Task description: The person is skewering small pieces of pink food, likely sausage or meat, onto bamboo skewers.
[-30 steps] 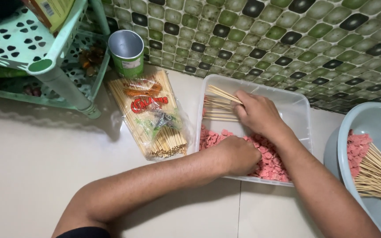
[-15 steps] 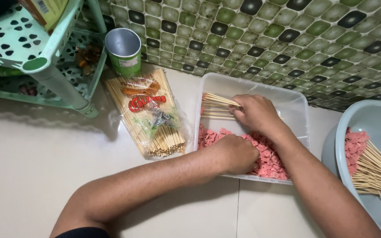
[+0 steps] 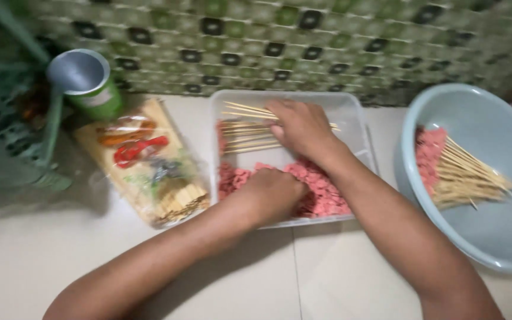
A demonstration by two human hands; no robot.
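View from the head camera, looking down onto a pale floor. The right hand (image 3: 302, 125) lies palm down in the far half of a clear plastic tub (image 3: 357, 121), its fingers spread over a loose bundle of wooden skewers (image 3: 245, 133) that stick out to its left; whether it grips any of them cannot be told. The left hand (image 3: 272, 192) sits in the near half of the same tub, curled loosely on a layer of pink meat pieces (image 3: 321, 192) that spreads beneath and to the right of it; what it holds, if anything, is hidden. Left of the left hand, just beside the tub, lies a clear packet of skewers (image 3: 149, 163), and beyond that stands a green can (image 3: 87, 83). Right of the right forearm, a pale blue basin (image 3: 493, 231) holds skewers already loaded with pink meat (image 3: 457, 169).
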